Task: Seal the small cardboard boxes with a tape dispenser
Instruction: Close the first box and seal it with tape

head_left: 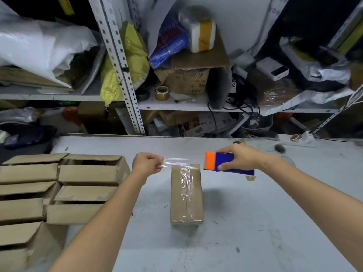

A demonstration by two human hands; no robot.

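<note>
**Item:** small brown cardboard box (186, 195), closed, lying lengthwise at the middle of the grey table (255, 222). A wrinkled run of clear tape lay along its top seam and over the near edge.

**Clear tape strip** (176, 161): stretched in the air above the box's far end, between the two hands. Whether it touched the lid could not be told.

**Left hand** (146, 163): fingers (156, 161) together, pinching the strip's free end.

**Right hand** (243, 157): fingers clamped round the blue and orange plastic tape dispenser (222, 162), held just beyond the box's far right corner.

**Risks, as judged:**
- The unsupported strip could twist or fold and stick to itself.
- Lowered askew, it would add creases or miss the far flap edge.
- A pull on the strip might shift the light box, since neither hand steadied it.
- The sticky end could cling to the left fingers on release.

**Surroundings:**
- Group of open brown cardboard boxes (59, 189), flaps up, stood at the table's left beside the left forearm; a careless sweep of the arm could knock them.
- Small tan scrap (250, 178) lay on the table below the dispenser.
- Grey perforated metal shelving (117, 65) stood behind, crowded with bags, cartons and a brown tape roll (162, 93).
- Nothing stood between strip and box.
</note>
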